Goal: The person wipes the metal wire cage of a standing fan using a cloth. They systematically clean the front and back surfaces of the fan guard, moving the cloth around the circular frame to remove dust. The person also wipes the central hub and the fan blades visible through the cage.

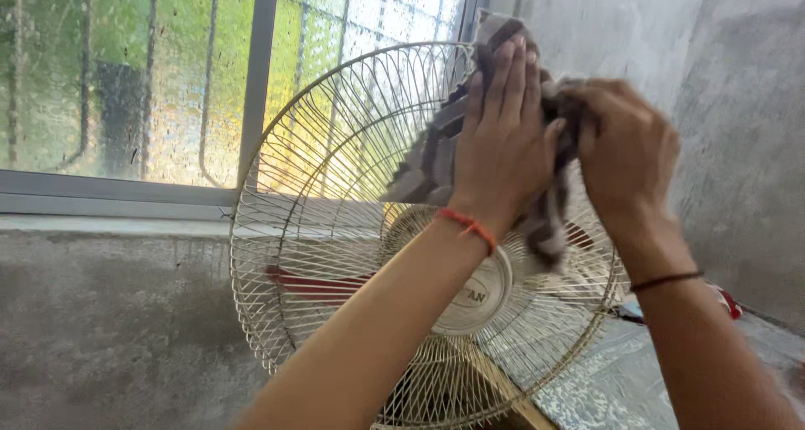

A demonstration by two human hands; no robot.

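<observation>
A round wire-grille fan (pixel 327 229) with red blades and a white hub stands in front of me, tilted back. A grey-brown cloth (pixel 423 166) is pressed against the upper right of the grille. My left hand (pixel 503 136) lies flat on the cloth, fingers pointing up, an orange thread around its wrist. My right hand (pixel 625 149) grips the bunched right end of the cloth, a dark band on its wrist. Part of the cloth hangs down between the two hands.
A frosted window (pixel 126 78) with a grey frame and bars fills the upper left above a concrete ledge (pixel 109 224). Rough concrete walls (pixel 738 145) run behind and to the right. Small red and blue items (pixel 728 300) lie on the floor at right.
</observation>
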